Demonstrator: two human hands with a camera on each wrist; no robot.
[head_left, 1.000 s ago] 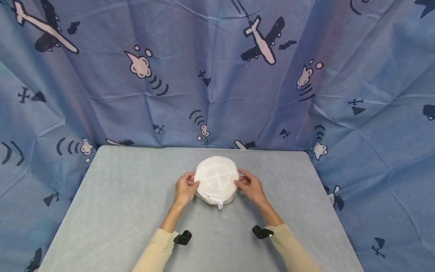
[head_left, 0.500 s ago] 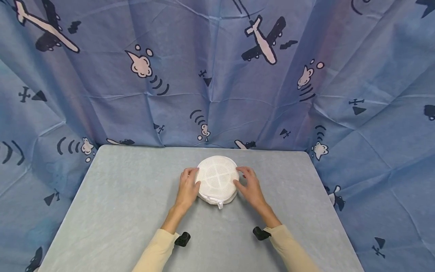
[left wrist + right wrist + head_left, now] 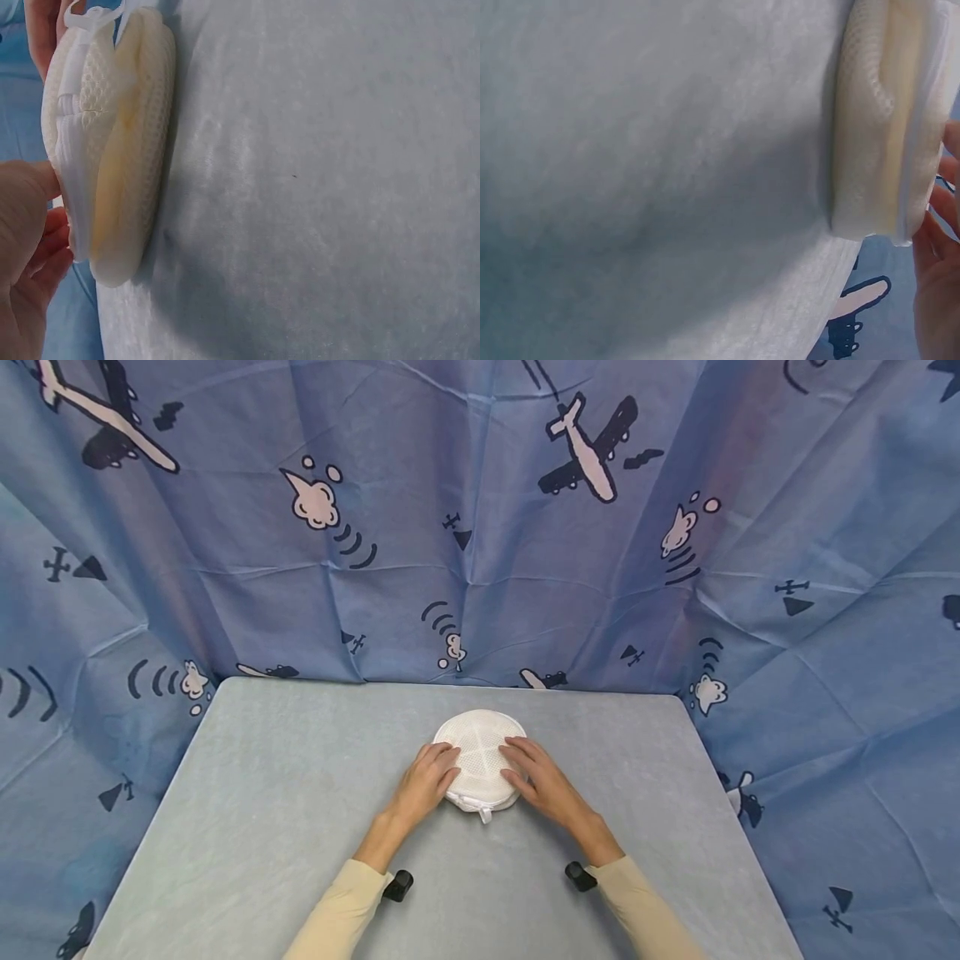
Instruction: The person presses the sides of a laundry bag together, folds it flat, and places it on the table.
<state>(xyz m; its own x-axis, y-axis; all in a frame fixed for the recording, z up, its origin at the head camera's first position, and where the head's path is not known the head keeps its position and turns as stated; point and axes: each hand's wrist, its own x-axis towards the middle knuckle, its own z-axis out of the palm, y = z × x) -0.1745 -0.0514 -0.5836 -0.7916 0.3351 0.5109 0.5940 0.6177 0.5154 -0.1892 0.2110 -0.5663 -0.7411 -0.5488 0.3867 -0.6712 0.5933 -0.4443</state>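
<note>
A round white mesh laundry bag [image 3: 481,756] lies flat on the table, its zipper and small white loop facing the person. My left hand [image 3: 426,783] rests over its left side, fingertips on the mesh top. From the other side my right hand [image 3: 549,782] touches the top with its fingers spread and relaxed. Seen edge-on in the left wrist view, the bag [image 3: 131,150] shows a zipper running along its side, with the left hand [image 3: 26,255] by its upper face. In the right wrist view, fingers of the right hand [image 3: 939,277] touch the bag [image 3: 862,150].
The bag sits on a light grey-blue table [image 3: 300,760], towards its far half. A blue curtain [image 3: 390,510] printed with planes hangs behind the table and along both sides. Each wrist carries a small black camera [image 3: 399,886].
Both hands have moved from the bag's side edges inward onto its top. Their earlier grip on the rim has loosened; the bag stays in nearly the same place.
</note>
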